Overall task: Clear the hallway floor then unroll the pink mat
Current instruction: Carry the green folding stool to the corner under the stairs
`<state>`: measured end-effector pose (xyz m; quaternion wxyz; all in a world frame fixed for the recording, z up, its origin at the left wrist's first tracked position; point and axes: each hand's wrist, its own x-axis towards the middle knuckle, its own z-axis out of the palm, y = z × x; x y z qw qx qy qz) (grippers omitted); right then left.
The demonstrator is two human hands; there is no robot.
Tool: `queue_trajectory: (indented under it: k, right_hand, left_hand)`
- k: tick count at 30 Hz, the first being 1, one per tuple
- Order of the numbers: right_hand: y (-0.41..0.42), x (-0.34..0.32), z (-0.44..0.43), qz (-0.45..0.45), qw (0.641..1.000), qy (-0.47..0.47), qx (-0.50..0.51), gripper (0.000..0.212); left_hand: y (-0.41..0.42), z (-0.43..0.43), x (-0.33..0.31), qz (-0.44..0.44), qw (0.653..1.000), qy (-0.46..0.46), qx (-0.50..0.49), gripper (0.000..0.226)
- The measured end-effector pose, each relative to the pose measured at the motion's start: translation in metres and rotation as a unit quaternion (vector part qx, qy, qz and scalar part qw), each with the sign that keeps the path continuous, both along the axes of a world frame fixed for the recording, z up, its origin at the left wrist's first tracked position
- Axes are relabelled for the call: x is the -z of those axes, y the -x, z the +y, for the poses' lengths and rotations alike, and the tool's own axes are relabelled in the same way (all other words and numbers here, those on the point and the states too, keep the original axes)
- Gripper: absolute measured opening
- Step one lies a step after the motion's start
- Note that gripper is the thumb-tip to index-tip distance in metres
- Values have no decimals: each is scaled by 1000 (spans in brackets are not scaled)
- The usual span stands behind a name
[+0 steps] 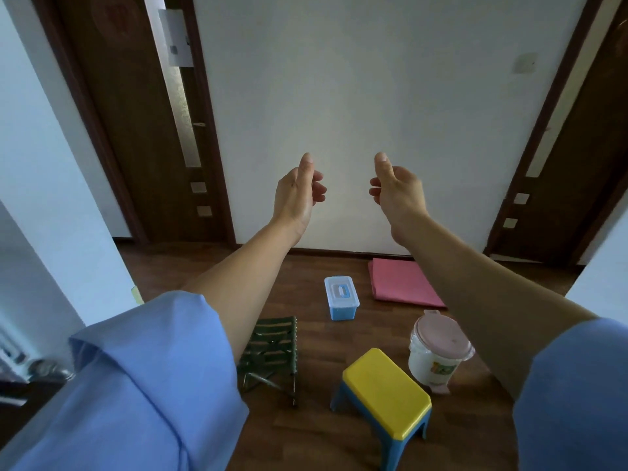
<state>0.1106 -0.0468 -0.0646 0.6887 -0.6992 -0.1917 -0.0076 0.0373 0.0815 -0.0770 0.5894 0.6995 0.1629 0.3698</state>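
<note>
A dark wood-plank hallway floor ends at a white wall between two brown doors. The folded flat pink mat lies near the baseboard, its long axis running away toward the wall. Both the left hand and right hand are raised, fingers loosely curled, grasping nothing.

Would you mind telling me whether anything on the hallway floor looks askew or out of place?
Yes: the green folding stool lies collapsed on the floor, while the yellow stool stands upright beside it. The pink mat lies folded by the wall.
</note>
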Motion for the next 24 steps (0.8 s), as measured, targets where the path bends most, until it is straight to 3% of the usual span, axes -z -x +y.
queue_trajectory:
  k: [7, 14, 19, 24]
  right_hand:
    - [-54, 52, 50, 16, 997, 30, -64, 68]
    - [-141, 110, 93, 47, 983, 110, -136, 68]
    - [-176, 166, 129, 76, 963, 184, -181, 47]
    - [-185, 229, 167, 91, 941, 242, -218, 48]
  left_hand:
    - [-42, 36, 48, 58, 996, 6, -74, 50]
    - [-105, 65, 98, 114, 978, 68, -161, 51]
    - [-122, 89, 162, 132, 963, 127, -197, 46]
    - [-114, 120, 229, 157, 949, 158, -224, 43]
